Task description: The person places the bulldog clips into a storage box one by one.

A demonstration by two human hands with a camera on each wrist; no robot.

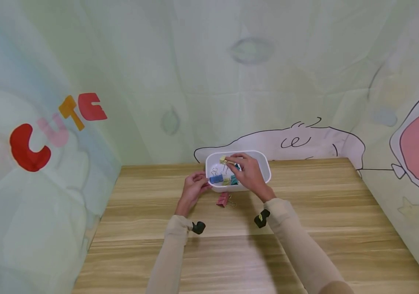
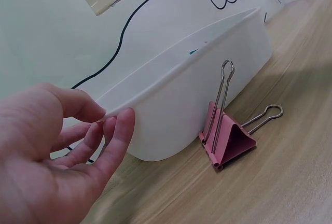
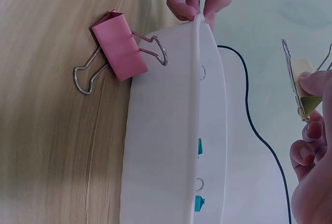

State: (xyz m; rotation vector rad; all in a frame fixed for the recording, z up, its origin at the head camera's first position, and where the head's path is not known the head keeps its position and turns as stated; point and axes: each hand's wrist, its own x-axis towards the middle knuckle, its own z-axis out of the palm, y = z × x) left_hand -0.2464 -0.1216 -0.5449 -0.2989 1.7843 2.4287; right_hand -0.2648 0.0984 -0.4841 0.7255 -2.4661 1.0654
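My left hand [image 1: 193, 187] pinches the rim of a white plastic bin [image 2: 171, 110] at its left end, thumb on one side and fingers on the other. Over the bin, my right hand [image 1: 249, 171] holds a pale yellow binder clip [image 3: 302, 81] between thumb and fingers, its wire handles spread apart. Inside the bin lie a blue binder clip [image 1: 216, 179], another yellow one [image 1: 226, 180] and teal ones [image 1: 234, 180]. On the table, just in front of the bin, a pink binder clip [image 2: 228, 136] stands with its wire handles sticking out.
The bin is at the back of the wood-grain table [image 1: 157, 253], close to a printed cloth backdrop [image 1: 139, 102]. Black camera mounts [image 1: 198, 227] sit at both wrists near the sleeve cuffs.
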